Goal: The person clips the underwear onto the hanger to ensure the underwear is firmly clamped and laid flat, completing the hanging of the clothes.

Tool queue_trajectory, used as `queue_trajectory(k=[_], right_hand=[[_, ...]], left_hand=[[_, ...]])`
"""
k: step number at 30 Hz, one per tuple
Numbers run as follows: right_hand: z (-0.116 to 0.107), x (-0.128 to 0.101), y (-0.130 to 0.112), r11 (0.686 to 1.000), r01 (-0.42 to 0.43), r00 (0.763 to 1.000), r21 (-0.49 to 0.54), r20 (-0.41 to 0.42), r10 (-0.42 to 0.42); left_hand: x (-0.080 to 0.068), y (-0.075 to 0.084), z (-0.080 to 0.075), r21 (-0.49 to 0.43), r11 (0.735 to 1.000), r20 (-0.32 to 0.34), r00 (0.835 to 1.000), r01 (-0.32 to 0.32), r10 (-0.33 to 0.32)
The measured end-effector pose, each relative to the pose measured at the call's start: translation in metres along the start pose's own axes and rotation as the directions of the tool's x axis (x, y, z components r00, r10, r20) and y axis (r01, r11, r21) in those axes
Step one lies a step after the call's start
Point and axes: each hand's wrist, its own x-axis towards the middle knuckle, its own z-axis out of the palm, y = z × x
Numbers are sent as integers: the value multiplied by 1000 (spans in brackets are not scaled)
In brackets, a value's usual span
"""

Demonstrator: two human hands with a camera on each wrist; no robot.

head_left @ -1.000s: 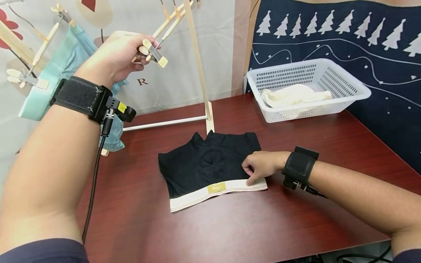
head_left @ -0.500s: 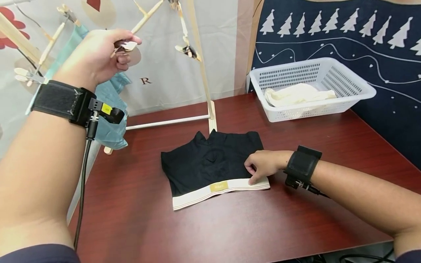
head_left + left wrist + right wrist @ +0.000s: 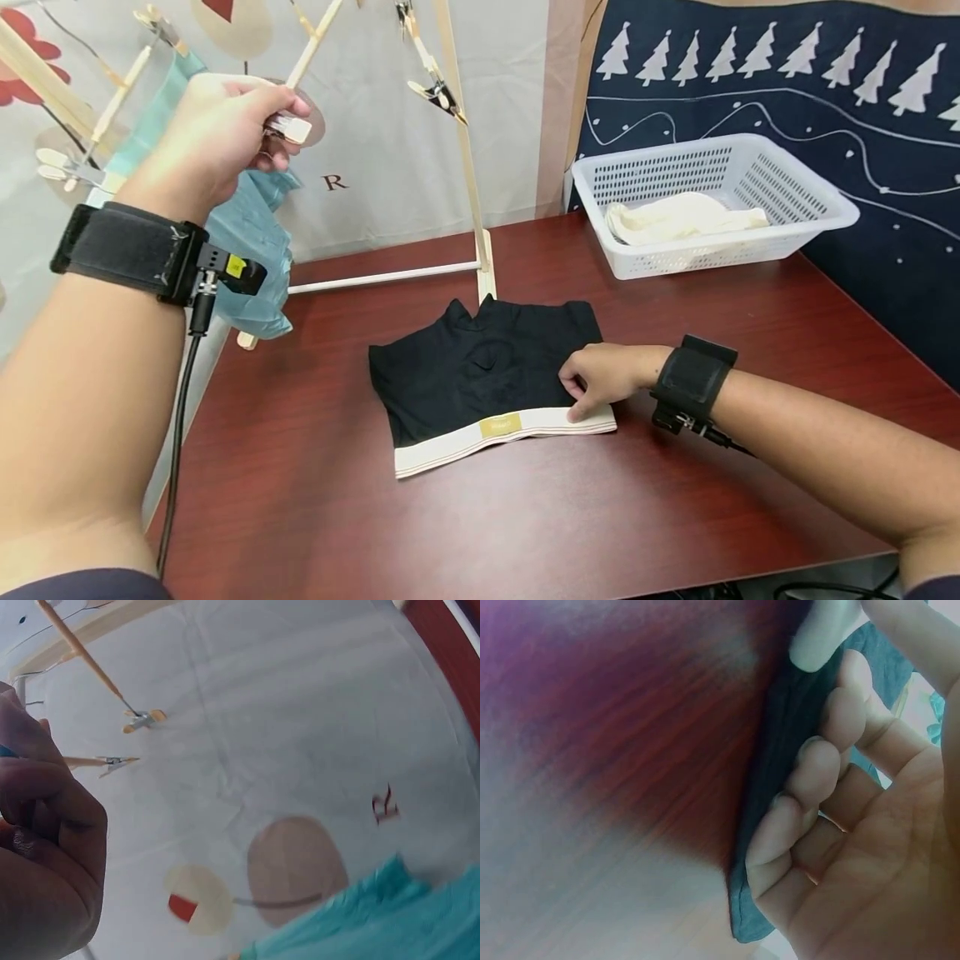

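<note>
Black shorts (image 3: pixel 465 371) with a cream waistband (image 3: pixel 442 446) lie flat on the dark red table (image 3: pixel 525 517). My right hand (image 3: pixel 579 398) pinches the waistband's right corner. The right wrist view shows its fingers (image 3: pixel 821 761) curled at the edge of the shorts (image 3: pixel 780 727). My left hand (image 3: pixel 273 125) is raised at the upper left and grips a wooden clothes clip (image 3: pixel 294 129) hanging from the wooden drying rack (image 3: pixel 467 175). A second clip (image 3: pixel 438 96) hangs free beside the rack's post. In the left wrist view my left hand (image 3: pixel 52 825) sits at the left edge with two clips (image 3: pixel 142 720) beyond it.
A teal cloth (image 3: pixel 255 242) hangs from the rack at the left, also seen in the left wrist view (image 3: pixel 390 915). A white plastic basket (image 3: pixel 712 243) with a cream cloth (image 3: pixel 675 217) in it stands at the back right. A printed white sheet hangs behind the rack.
My left hand has drawn to the left and slightly down with a clip in its grip. Another clip now swings free by the post. The right hand stays on the waistband.
</note>
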Motion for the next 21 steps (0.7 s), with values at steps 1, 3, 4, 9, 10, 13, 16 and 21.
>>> queue_trajectory(k=[1, 3, 4, 9, 10, 13, 16, 21], right_hand=[[0, 0, 0, 1000, 5, 1000, 1, -1, -5], [0, 0, 1, 1000, 8, 1000, 0, 2, -8], [0, 0, 1, 1000, 6, 1000, 2, 6, -6], [-1, 0, 1, 1000, -9, 1000, -4, 17, 9], [-1, -1, 1, 1000, -10, 1000, -7, 16, 10], [-1, -2, 1, 1000, -17, 1000, -10, 17, 17], [0, -3, 1, 1000, -23, 1000, -4, 19, 23], [0, -5, 0, 1000, -28, 999, 7, 22, 27]], left_hand=[[-2, -2, -1, 14, 1000, -15, 1000, -10, 10], [-9, -7, -3, 50, 999, -50, 998, -22, 24], [-13, -10, -5, 57, 998, -68, 997, -21, 25], [-41, -25, -11, 135, 989, -133, 988, -58, 76], [-45, -29, -11, 158, 985, -139, 986, -69, 92], [-56, -40, -8, 250, 962, -137, 980, -107, 144], [-63, -55, -4, 372, 919, -112, 977, -130, 183], [-75, -96, 6, 562, 815, -22, 982, -143, 188]])
